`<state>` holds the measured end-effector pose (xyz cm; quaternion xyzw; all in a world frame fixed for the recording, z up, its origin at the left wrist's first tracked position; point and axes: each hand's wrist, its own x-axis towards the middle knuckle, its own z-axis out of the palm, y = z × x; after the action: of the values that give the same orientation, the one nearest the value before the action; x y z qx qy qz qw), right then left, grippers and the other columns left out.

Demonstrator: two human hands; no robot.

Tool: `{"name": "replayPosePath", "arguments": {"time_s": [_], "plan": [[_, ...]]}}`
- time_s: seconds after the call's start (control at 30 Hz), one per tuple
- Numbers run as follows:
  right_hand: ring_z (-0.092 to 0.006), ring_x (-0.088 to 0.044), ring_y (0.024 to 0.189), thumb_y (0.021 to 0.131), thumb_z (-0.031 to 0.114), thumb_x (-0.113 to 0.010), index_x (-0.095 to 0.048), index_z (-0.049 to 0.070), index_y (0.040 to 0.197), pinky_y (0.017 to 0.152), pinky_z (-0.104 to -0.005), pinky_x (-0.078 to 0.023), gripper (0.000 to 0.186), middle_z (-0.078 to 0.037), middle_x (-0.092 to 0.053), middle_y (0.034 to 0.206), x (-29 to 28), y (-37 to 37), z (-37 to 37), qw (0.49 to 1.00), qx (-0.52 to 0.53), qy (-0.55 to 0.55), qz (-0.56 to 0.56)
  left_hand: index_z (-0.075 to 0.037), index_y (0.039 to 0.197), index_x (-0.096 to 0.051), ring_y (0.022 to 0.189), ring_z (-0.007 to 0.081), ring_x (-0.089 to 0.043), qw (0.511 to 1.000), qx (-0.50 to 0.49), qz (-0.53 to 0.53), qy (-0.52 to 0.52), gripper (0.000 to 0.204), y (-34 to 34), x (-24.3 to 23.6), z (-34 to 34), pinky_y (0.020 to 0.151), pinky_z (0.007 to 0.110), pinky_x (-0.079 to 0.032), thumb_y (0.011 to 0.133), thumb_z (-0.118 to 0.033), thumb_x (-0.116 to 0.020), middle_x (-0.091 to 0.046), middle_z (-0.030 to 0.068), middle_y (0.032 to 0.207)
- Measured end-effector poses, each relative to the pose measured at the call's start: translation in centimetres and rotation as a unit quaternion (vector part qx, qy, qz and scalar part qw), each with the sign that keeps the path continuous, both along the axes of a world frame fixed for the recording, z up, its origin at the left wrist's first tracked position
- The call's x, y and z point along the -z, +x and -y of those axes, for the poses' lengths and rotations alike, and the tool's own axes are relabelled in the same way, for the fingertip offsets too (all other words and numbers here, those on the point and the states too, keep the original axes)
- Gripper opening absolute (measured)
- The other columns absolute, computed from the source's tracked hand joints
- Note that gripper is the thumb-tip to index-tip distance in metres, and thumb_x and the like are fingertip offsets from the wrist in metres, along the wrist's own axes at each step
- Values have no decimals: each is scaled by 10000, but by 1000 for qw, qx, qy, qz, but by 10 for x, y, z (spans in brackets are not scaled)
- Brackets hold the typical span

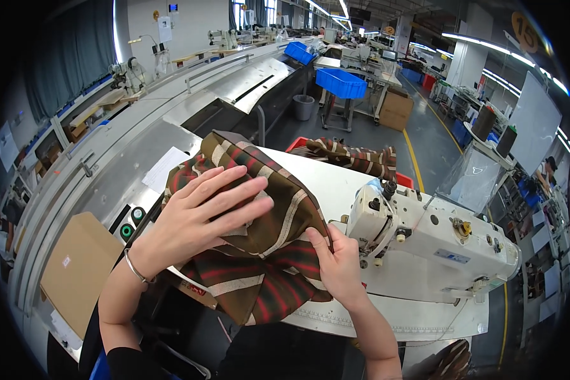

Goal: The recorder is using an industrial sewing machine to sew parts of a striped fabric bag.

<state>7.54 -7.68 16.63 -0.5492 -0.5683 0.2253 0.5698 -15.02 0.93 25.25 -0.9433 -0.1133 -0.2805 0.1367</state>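
Observation:
A piece of plaid fabric (278,215) in brown-olive with red and cream stripes is bunched between my hands, over the front of a white sewing table (323,183). My left hand (215,202) lies on its upper left part with the fingers stretched out and a little spread. At the fabric's right edge, my right hand (339,263) pinches the cloth between thumb and fingers. Just right of that hand stands a white industrial sewing machine (424,244). The fabric's underside and the left palm are hidden.
More plaid fabric (354,155) lies in a red bin (404,181) behind the table. Cardboard (76,266) and green thread spools (132,226) sit at the left. A blue crate (341,83) stands farther back. Dark thread cones (484,123) rise behind the machine.

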Motion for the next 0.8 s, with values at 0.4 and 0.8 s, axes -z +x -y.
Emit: {"name": "replayPosePath", "arguments": {"time_s": [0.4, 0.8], "plan": [[-228, -533, 508, 921, 215, -618, -559, -34, 957, 512, -320, -423, 258, -126, -564, 628, -1, 10, 4, 989, 59, 62, 123, -68, 907, -615, 911, 233, -607, 992, 38, 46, 109, 271, 6, 0, -14, 985, 464, -457, 642, -29, -650, -639, 31, 893], [-495, -279, 1332, 769, 598, -641, -390, -160, 1293, 1093, -587, -164, 955, -363, -325, 1397, -16, -44, 63, 944, 47, 136, 296, 3, 888, -552, 738, 292, -443, 975, -94, 196, -38, 277, -14, -4, -8, 718, 368, -351, 796, -233, -664, -501, 112, 779]]}}
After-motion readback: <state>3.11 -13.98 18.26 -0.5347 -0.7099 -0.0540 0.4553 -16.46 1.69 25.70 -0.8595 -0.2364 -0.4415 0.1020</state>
